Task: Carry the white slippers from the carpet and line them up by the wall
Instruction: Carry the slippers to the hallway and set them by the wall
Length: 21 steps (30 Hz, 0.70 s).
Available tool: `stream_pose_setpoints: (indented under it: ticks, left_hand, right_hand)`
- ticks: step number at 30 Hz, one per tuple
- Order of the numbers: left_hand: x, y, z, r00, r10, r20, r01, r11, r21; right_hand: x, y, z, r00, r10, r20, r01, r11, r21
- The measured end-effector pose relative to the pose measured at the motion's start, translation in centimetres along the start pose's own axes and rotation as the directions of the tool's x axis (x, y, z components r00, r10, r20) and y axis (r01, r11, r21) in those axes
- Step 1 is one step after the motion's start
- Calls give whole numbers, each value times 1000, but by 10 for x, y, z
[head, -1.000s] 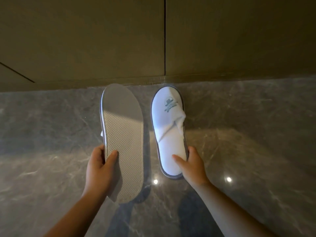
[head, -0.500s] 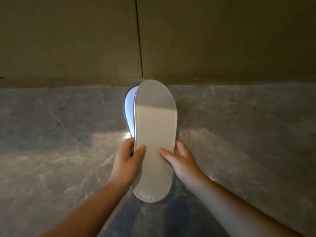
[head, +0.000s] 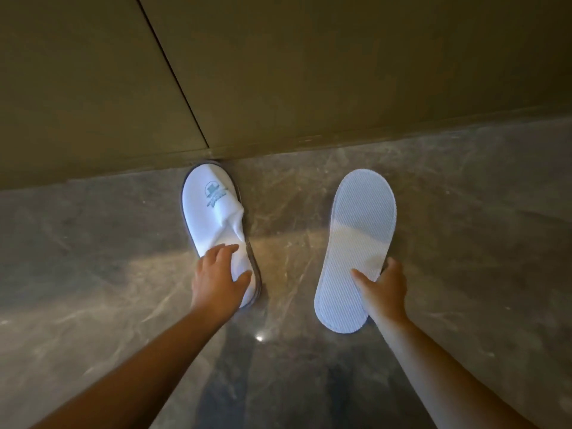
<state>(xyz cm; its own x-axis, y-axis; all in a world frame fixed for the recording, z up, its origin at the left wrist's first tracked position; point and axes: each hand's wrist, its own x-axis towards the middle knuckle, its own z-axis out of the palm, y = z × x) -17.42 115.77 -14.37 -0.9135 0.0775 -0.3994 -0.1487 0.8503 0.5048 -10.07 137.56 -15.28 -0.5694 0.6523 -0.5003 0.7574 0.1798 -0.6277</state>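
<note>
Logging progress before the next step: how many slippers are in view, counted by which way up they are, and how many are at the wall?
Right way up, logo showing, toe at the wall: 1, the slipper under the left hand
Sole showing, held by the right hand: 1, the second slipper
Total: 2

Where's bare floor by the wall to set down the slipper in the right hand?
Bare marble floor lies between the logo slipper and the sole-up slipper held by the right hand, and rightward along the wall. Only the spot under the left hand is taken.
</note>
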Motion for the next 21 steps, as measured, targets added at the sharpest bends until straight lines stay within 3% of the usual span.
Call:
stream_pose_setpoints:
  ticks: [2,3,5,7,10,13,21]
  left_hand:
    - [2,-13,-2,996,-86,-28,88,993,75]
    - [2,-20,-2,993,-116,-29,118,989,87]
    - [5,-31,2,991,-130,-5,130,987,96]
    - [12,-41,6,990,-136,34,132,986,106]
    - [21,-46,16,990,-136,39,129,980,153]
    - [23,-46,24,991,-132,19,125,971,203]
    - [23,-46,26,998,12,54,-26,964,265]
  right_hand:
    - [-5,-4,1,982,-185,-34,167,942,-290]
    - [-9,-6,4,958,-288,13,273,891,-362]
    - [-17,-12,19,875,-443,197,483,769,-419]
    - [-20,-18,44,788,-473,394,615,646,-453]
    - [-20,-19,75,735,-379,562,671,527,-522]
    - [-21,-12,89,732,-332,595,681,386,-623]
    - [-19,-7,97,740,-348,576,671,331,-663]
